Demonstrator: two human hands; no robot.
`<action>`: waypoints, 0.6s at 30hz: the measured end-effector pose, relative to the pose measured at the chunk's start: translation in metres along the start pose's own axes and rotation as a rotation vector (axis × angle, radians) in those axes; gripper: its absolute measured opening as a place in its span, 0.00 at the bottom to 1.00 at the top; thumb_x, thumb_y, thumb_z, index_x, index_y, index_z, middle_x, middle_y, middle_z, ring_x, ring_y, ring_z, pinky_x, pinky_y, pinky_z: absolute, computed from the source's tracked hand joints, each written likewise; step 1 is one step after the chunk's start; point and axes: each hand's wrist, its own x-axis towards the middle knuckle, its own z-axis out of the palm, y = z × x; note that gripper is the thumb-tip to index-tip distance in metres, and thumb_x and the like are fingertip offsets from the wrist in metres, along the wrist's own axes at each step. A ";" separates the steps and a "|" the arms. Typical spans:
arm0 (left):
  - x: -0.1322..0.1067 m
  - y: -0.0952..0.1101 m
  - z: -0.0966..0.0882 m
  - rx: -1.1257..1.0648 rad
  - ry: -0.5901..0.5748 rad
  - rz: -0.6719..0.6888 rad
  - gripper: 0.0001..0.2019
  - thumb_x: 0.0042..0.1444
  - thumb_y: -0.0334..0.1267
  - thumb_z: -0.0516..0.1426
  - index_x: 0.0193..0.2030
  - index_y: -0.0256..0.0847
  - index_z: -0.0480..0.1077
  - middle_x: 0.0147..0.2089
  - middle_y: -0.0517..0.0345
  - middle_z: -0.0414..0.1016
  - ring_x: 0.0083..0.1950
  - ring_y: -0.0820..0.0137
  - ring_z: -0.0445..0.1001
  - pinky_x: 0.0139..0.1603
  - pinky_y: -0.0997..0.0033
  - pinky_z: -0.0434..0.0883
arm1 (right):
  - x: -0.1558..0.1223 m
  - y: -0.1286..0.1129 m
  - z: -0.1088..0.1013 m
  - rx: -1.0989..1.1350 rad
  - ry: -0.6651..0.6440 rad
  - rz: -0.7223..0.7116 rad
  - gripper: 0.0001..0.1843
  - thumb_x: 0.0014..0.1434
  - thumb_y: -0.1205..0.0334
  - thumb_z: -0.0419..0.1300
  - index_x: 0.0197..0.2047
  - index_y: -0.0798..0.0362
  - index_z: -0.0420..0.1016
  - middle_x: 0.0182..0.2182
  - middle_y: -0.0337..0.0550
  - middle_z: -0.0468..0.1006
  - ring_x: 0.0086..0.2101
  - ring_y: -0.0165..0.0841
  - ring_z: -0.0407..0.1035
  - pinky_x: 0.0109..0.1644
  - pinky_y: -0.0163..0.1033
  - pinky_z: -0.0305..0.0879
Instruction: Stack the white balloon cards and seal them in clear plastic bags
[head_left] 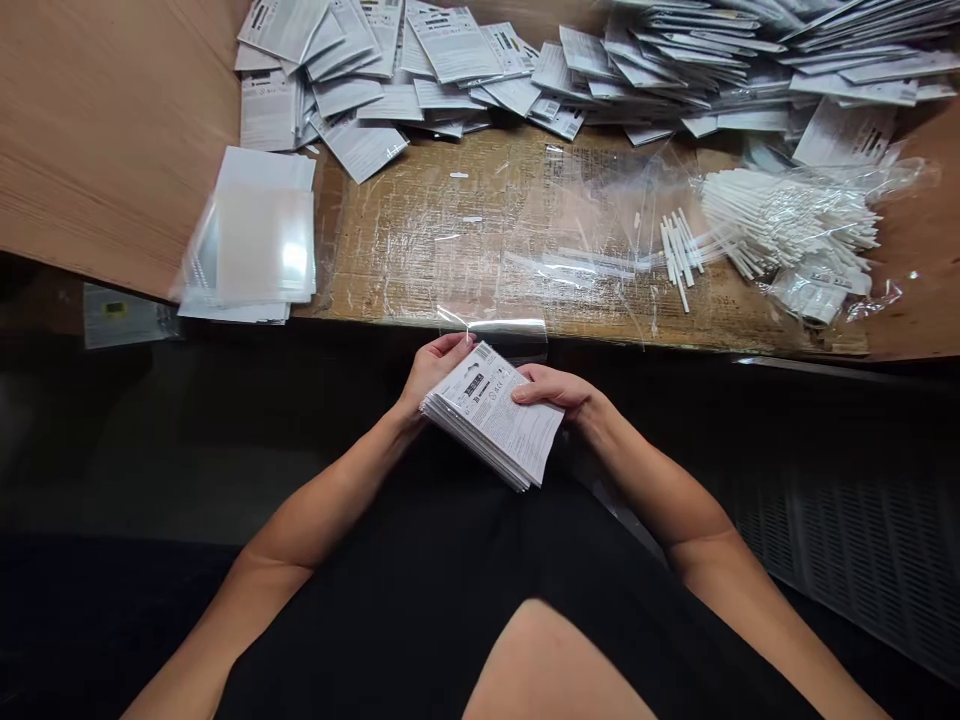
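Hands: I had the left hand [433, 368] and right hand [551, 390] gripping both sides of a loose stack of printed cards [491, 415], held just short of the table edge; its uneven edges wanted squaring. Beyond: one clear plastic sleeve [495, 328] at the edge of the table [112, 150], bagged white plastic sticks [780, 225], and a heap of printed cards [510, 70].

White plastic sticks [780, 225] spilling from clear bag [892, 180], right; clear sleeve stack [251, 235] left, taped cardboard [420, 240] between
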 end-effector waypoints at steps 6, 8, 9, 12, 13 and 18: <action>-0.002 0.009 0.000 0.127 -0.059 -0.059 0.29 0.56 0.60 0.75 0.47 0.33 0.83 0.41 0.44 0.88 0.37 0.63 0.86 0.38 0.67 0.81 | -0.011 -0.002 -0.015 -0.084 0.088 0.046 0.32 0.44 0.53 0.87 0.48 0.63 0.88 0.44 0.56 0.91 0.35 0.40 0.87 0.51 0.44 0.83; -0.005 0.012 0.002 0.152 -0.067 -0.081 0.26 0.60 0.58 0.73 0.48 0.33 0.82 0.43 0.43 0.88 0.37 0.64 0.86 0.37 0.68 0.81 | -0.015 -0.001 -0.016 -0.105 0.125 0.048 0.33 0.43 0.51 0.87 0.47 0.63 0.88 0.44 0.56 0.91 0.36 0.41 0.87 0.51 0.44 0.83; -0.006 0.014 0.004 0.153 -0.065 -0.093 0.26 0.62 0.58 0.72 0.49 0.33 0.81 0.43 0.42 0.88 0.37 0.63 0.86 0.37 0.67 0.81 | -0.017 -0.002 -0.016 -0.119 0.141 0.046 0.33 0.44 0.51 0.87 0.47 0.63 0.88 0.44 0.57 0.91 0.37 0.42 0.87 0.51 0.44 0.82; -0.008 0.019 0.011 0.169 -0.064 -0.124 0.26 0.64 0.60 0.70 0.48 0.34 0.80 0.42 0.43 0.87 0.34 0.64 0.85 0.33 0.68 0.81 | -0.023 -0.003 -0.013 -0.155 0.159 0.025 0.32 0.46 0.50 0.86 0.48 0.62 0.89 0.46 0.56 0.91 0.41 0.44 0.87 0.52 0.44 0.82; -0.007 0.020 0.013 0.182 -0.074 -0.133 0.27 0.64 0.61 0.69 0.47 0.34 0.80 0.41 0.44 0.87 0.33 0.65 0.85 0.32 0.68 0.80 | -0.024 -0.004 -0.012 -0.162 0.151 0.019 0.32 0.47 0.50 0.86 0.49 0.62 0.89 0.47 0.55 0.91 0.42 0.44 0.87 0.53 0.44 0.82; 0.001 0.023 0.021 0.205 -0.086 -0.145 0.27 0.65 0.62 0.68 0.46 0.34 0.81 0.37 0.47 0.85 0.32 0.67 0.83 0.32 0.71 0.78 | -0.028 -0.005 -0.011 -0.163 0.098 0.011 0.32 0.47 0.51 0.86 0.50 0.61 0.89 0.47 0.55 0.91 0.44 0.44 0.87 0.55 0.44 0.81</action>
